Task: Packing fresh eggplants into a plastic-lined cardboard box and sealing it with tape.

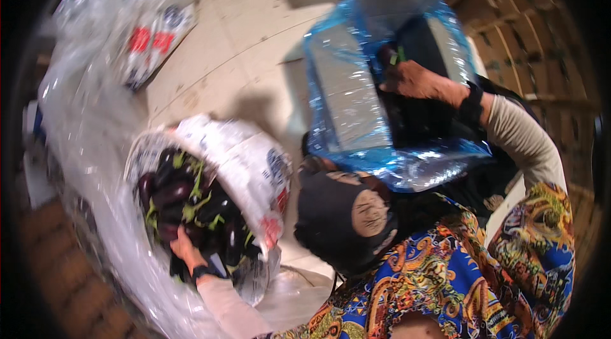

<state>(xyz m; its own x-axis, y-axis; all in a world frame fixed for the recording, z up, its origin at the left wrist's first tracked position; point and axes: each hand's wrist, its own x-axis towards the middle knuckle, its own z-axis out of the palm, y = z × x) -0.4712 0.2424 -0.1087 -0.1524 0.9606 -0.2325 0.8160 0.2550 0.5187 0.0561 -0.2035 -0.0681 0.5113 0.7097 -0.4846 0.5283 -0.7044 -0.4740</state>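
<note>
My left hand (188, 249) reaches into a white woven sack (238, 148) of dark purple eggplants (174, 193) with green stems. Its fingers touch an eggplant at the near side of the pile; their grip is partly hidden. Inside a box lined with blue plastic film (346, 86), my right hand (413, 82) is curled at the green stem end of an eggplant (387, 54). That eggplant is close to the box's left inner wall. The dark, shaded inside of the box hides what lies deeper.
Clear plastic sheeting (90, 134) runs along the left, beside a printed white sack (157, 43). Wooden crates (539, 53) are stacked at the right. A dark cloth-covered form with a tan patch (370, 212) stands between sack and box.
</note>
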